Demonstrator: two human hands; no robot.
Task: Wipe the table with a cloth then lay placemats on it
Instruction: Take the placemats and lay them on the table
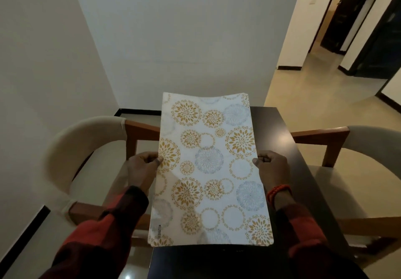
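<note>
Left hand (144,166) and right hand (270,167) pinch the white floral plastic placemat (208,170) above the dark table (273,131); it should be lowered flat and square to the table's edges.

One head-worn camera looks forward and steeply down at the dark table (303,170) from close above its near end, taking in a chair (86,148) either side and the wall (173,40) beyond.
</note>
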